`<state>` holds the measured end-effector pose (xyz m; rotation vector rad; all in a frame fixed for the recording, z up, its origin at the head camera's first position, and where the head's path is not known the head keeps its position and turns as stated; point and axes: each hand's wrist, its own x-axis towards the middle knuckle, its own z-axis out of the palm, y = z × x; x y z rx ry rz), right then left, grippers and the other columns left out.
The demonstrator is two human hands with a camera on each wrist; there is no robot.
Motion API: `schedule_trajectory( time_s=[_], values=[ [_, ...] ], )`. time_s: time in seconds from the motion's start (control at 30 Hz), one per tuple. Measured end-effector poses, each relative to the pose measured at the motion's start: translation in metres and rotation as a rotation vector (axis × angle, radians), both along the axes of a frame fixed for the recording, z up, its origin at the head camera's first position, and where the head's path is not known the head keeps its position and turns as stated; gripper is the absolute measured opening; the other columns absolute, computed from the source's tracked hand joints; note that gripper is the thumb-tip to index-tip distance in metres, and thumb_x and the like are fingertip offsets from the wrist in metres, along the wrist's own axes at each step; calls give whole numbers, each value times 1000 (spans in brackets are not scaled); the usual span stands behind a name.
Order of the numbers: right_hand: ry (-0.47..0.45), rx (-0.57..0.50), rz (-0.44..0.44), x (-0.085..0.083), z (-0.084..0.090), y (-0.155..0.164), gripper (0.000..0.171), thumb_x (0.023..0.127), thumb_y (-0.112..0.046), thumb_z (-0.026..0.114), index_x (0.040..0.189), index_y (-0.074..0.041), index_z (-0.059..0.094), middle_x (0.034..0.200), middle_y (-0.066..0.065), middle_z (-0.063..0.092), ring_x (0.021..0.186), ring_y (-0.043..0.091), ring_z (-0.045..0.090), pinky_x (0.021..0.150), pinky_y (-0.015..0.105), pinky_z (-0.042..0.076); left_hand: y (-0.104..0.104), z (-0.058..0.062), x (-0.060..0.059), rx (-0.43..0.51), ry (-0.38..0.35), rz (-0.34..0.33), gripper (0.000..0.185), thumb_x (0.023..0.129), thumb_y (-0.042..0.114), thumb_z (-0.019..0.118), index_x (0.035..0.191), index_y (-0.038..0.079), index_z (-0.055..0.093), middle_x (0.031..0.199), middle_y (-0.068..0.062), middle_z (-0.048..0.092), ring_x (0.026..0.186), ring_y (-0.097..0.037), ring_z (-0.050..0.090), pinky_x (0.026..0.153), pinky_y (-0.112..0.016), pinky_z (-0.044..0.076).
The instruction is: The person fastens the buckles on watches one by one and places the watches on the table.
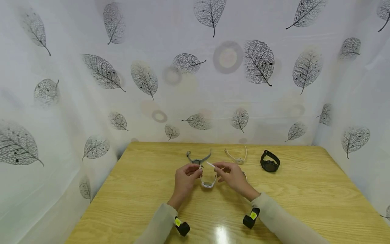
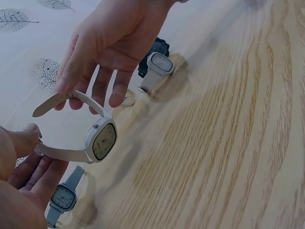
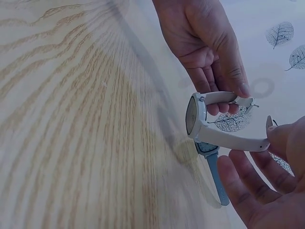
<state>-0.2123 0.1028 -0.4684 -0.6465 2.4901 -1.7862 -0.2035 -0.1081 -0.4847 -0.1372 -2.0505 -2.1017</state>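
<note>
Two hands are holding a white watch (image 1: 208, 184) up over the wooden desk (image 1: 304, 189).

The left hand (image 1: 186, 176) is pinching one strap end, the right hand (image 1: 233, 176) the other, with the case hanging between them. It looks light, with soft, bendy straps, best held near the case. Behind, a grey-blue watch (image 1: 198, 160), a pale watch (image 1: 237, 158) and a black watch (image 1: 269, 162) are lying.

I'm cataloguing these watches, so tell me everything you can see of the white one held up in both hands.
The white watch has a rounded-square pale case, a cream dial with dark hands and a smooth matte strap, unbuckled. It hangs above the wooden table, case lowest, strap halves rising apart. The left hand pinches the buckle end; the right hand pinches the other half short of its free tip. Nothing else touches it.
</note>
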Motion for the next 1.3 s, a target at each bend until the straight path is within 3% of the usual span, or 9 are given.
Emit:
schedule_trajectory(
  time_s=[0.23, 0.53, 0.73, 0.93, 1.13, 1.3],
  values=[
    [-28, -20, 41, 14, 23, -1, 27, 103, -2, 61, 126, 10, 65, 106, 24, 68, 89, 47, 68, 72, 53, 60, -4, -2, -2, -20, -31, -31, 19, 92, 1, 76, 107, -10, 71, 96, -24, 75, 84, -36, 75, 74, -33, 63],
    [-36, -26, 68, 20, 29, 2, 28, 103, -2, 60, 127, 11, 65, 109, 31, 66, 90, 50, 67, 72, 54, 60, -9, -5, -5, -21, -169, -110, 27, 95, 7, 74, 116, -11, 71, 100, -20, 76, 78, -16, 74, 75, -32, 62],
    [-39, -2, 62, 16, 20, 3, 27, 104, -3, 60, 127, 8, 66, 108, 26, 68, 90, 48, 68, 72, 52, 60, -10, -8, -6, 20, -207, -141, 32, 97, 10, 72, 119, -14, 68, 107, -30, 72, 81, -16, 72, 78, -32, 62],
    [-52, -12, 55, 4, -4, 8, 29, 104, -8, 61, 129, 6, 66, 112, 28, 66, 90, 43, 69, 71, 49, 62, -11, -4, -5, 62, -236, -123, 37, 98, 15, 73, 120, -14, 67, 105, -27, 72, 85, -23, 73, 81, -39, 62],
    [-65, -24, 69, 0, -9, 11, 32, 103, -18, 65, 128, 2, 68, 114, 26, 67, 89, 32, 71, 71, 42, 63, -8, 3, -3, 90, -204, -74, 35, 97, 13, 74, 120, -13, 67, 104, -21, 73, 88, -21, 72, 84, -38, 61],
    [-81, -30, 64, -2, -9, 11, 29, 102, -22, 67, 124, -3, 70, 114, 24, 68, 94, 31, 70, 74, 42, 63, -1, 10, -3, 130, -158, -70, 30, 97, 7, 72, 119, -13, 68, 110, -25, 71, 91, -17, 70, 86, -34, 60]
  ],
)
